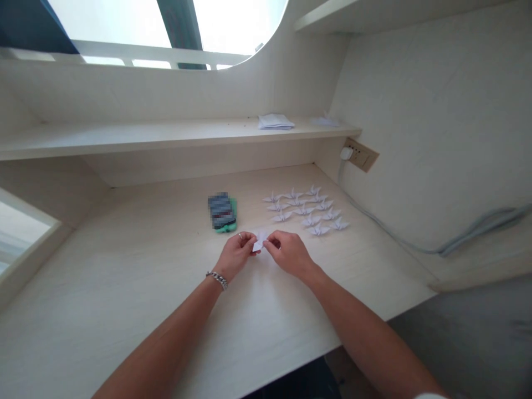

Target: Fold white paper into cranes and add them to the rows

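My left hand (pixel 238 253) and my right hand (pixel 288 252) meet over the middle of the pale wooden desk (pixel 124 288). Both pinch a small folded piece of white paper (pixel 260 241) between their fingertips, just above the desk top. A ring is on a left finger and a chain bracelet on the left wrist. Just beyond the right hand, several small white folded paper cranes (pixel 307 209) lie in rows on the desk.
A phone in a green case (pixel 223 213) lies behind my left hand. A stack of white paper (pixel 275 122) rests on the shelf above. A wall socket (pixel 361 155) at the right feeds a grey cable (pixel 415 244) that runs along the wall.
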`<state>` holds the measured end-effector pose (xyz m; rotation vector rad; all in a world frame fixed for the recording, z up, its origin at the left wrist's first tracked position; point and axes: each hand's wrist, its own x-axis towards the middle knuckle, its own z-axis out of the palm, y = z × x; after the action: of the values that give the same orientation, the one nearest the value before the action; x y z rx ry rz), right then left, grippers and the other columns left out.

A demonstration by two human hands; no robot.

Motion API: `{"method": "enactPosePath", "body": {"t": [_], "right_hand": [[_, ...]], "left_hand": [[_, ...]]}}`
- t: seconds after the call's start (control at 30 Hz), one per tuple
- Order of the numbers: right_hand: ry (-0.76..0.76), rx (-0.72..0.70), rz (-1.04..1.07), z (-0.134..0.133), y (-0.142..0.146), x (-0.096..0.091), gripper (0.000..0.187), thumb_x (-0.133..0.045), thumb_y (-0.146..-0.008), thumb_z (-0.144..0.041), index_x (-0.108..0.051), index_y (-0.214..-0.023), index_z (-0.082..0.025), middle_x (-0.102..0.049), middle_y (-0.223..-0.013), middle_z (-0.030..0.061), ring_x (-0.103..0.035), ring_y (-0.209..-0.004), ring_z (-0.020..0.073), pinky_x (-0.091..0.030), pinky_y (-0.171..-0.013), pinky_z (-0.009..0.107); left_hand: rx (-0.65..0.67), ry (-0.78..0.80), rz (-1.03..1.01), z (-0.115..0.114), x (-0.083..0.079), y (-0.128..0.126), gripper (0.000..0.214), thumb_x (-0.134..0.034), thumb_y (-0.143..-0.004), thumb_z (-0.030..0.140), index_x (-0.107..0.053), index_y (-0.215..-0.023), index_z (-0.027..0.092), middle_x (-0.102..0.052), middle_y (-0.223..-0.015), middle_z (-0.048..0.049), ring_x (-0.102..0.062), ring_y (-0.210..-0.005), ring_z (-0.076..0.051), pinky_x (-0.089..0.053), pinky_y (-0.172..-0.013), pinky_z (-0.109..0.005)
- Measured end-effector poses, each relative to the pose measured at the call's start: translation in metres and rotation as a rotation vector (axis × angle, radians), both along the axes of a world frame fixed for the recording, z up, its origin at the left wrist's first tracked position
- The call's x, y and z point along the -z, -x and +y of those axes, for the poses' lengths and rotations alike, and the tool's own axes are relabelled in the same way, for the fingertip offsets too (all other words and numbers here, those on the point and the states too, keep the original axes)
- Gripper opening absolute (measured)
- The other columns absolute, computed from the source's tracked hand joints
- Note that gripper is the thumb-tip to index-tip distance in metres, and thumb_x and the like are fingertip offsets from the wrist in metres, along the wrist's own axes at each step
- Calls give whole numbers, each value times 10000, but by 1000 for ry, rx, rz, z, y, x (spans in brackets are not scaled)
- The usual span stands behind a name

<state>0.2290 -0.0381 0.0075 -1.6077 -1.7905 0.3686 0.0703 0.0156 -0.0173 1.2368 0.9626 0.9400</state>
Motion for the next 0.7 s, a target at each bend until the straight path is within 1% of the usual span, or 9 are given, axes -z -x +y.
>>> {"method": "enactPosePath", "body": {"t": [0.1, 0.17, 0.27, 0.33, 0.47, 0.6, 0.7], "right_hand": [[-22, 106, 57, -4, -17, 9, 177, -565, -867, -319, -673, -801, -194, -724, -790, 36, -641, -708, 158, -437, -675, 244], [-29, 191, 55, -3, -26, 13, 186, -558, -870, -325, -673, -808, -193, -725, -788, 39, -650, -717, 163, -440, -685, 247], [-24, 318, -7, 4, -34, 18, 202, -540, -878, -328, -676, -809, -195, -727, -792, 47, -659, -743, 181, -434, -690, 263], [-9, 374, -54, 10, -36, 20, 200, -535, -880, -320, -679, -816, -197, -731, -801, 51, -663, -751, 194, -427, -683, 274], [36, 431, -114, 21, -37, 26, 202, -532, -884, -302, -687, -814, -194, -736, -815, 71, -665, -752, 205, -418, -679, 283], [68, 465, -147, 28, -39, 30, 218, -521, -893, -300, -690, -820, -184, -731, -812, 96, -661, -742, 206, -416, -673, 283], [76, 482, -163, 29, -40, 33, 219, -512, -897, -289, -683, -817, -178, -727, -805, 101, -658, -745, 207, -415, -676, 284]], "left_hand": [[26, -9, 18, 11, 5, -29, 347, -778, -630, 448, -615, -700, 149, -604, -639, 9, -603, -587, -116, -542, -579, -255], [22, -23, 28, 17, 7, -44, 338, -763, -651, 446, -614, -723, 151, -631, -668, -8, -630, -605, -129, -544, -588, -266], [-4, -73, 61, 26, 11, -55, 330, -751, -666, 438, -616, -759, 151, -648, -670, -22, -649, -604, -149, -524, -567, -263], [-41, -126, 96, 29, 12, -56, 307, -739, -684, 419, -622, -775, 150, -650, -658, -25, -637, -582, -146, -491, -537, -244], [-106, -208, 158, 29, 15, -48, 250, -681, -744, 389, -637, -819, 154, -681, -708, -38, -606, -559, -133, -455, -525, -238], [-112, -245, 208, 25, 13, -40, 210, -681, -740, 356, -658, -800, 156, -688, -700, -35, -607, -566, -140, -461, -574, -252], [-110, -260, 229, 23, 11, -39, 203, -672, -746, 355, -662, -806, 161, -687, -697, -33, -613, -575, -149, -460, -582, -258]]}}
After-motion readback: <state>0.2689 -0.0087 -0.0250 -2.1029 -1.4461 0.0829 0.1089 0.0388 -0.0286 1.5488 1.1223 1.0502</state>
